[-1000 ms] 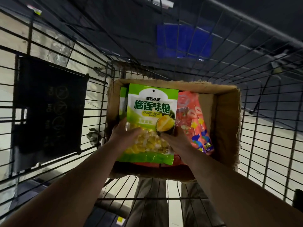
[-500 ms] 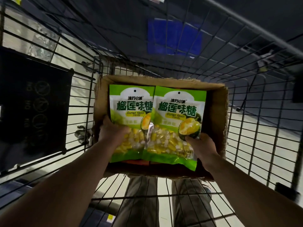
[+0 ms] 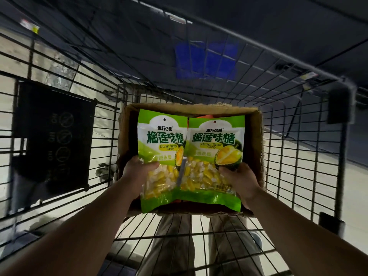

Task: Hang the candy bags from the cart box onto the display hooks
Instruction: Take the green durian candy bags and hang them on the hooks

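Whereas 1 s ago both hands held one stack of green candy bags w/ a red bag showing at 3 o'clock in the box, the stack is now split: L bag (image 3: 163, 140) and R bag (image 3: 217, 140) lie side by side, inner edges touching, fronts up. L hand (image 3: 137, 172) grips L bag's lower part at 8 o'clock, thumb on top. R hand (image 3: 239, 180) grips R bag's lower corner at 4 o'clock, thumb on top.

Wire cart (image 3: 298, 156) fills the view, pale tiled floor (image 3: 356, 188) beyond its mesh. Black sign (image 3: 53, 136) hangs on the cart wall at 9 o'clock; blue patch (image 3: 205, 60) at 12–1 o'clock. Trouser legs (image 3: 175, 246) at 6 o'clock, below the mesh.

Cardboard box (image 3: 256, 148) sits in the cart. Both bags are held over it and cover most of its opening. Only an orange-red sliver (image 3: 207, 117) shows inside at 12 o'clock, btwn the bag tops.
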The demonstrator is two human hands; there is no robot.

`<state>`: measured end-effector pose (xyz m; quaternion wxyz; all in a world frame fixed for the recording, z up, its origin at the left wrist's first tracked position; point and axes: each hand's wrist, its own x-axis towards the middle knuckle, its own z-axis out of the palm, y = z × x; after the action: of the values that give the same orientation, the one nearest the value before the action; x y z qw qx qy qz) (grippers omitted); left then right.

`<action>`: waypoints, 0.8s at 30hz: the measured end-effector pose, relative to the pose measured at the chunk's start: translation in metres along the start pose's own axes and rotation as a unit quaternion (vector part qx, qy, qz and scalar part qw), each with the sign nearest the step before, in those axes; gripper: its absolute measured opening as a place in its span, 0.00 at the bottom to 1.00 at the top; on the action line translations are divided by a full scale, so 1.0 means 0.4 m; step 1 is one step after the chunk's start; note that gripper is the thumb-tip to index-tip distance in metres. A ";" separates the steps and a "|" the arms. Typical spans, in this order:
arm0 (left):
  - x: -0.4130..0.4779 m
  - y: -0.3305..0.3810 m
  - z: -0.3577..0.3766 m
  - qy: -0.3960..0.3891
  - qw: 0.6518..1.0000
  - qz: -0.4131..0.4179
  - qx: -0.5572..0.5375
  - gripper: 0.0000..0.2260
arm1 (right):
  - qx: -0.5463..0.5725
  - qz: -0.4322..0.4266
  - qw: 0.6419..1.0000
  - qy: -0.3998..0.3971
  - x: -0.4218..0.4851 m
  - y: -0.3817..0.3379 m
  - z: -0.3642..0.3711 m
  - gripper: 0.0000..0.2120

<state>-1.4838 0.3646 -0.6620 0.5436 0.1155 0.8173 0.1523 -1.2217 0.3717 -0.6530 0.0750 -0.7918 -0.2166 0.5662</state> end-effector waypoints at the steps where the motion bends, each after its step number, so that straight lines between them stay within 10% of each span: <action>1: -0.015 0.003 -0.005 0.004 1.000 0.014 0.008 0.12 | 0.001 -0.004 1.000 0.000 -0.013 -0.006 -0.006 0.21; 14: -0.242 0.139 -0.081 -0.073 0.992 0.098 -0.020 0.25 | 0.031 -0.094 0.995 0.027 -0.244 -0.110 -0.170 0.18; 24: -0.419 0.299 0.057 -0.126 0.963 0.238 -0.009 0.08 | 0.200 -0.163 0.962 0.085 -0.399 -0.075 -0.426 0.11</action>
<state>-1.3958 0.4187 -0.4824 0.5910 0.3199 0.6901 0.2685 -1.1134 0.3519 -0.4447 0.3413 -0.7596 -0.2185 0.5088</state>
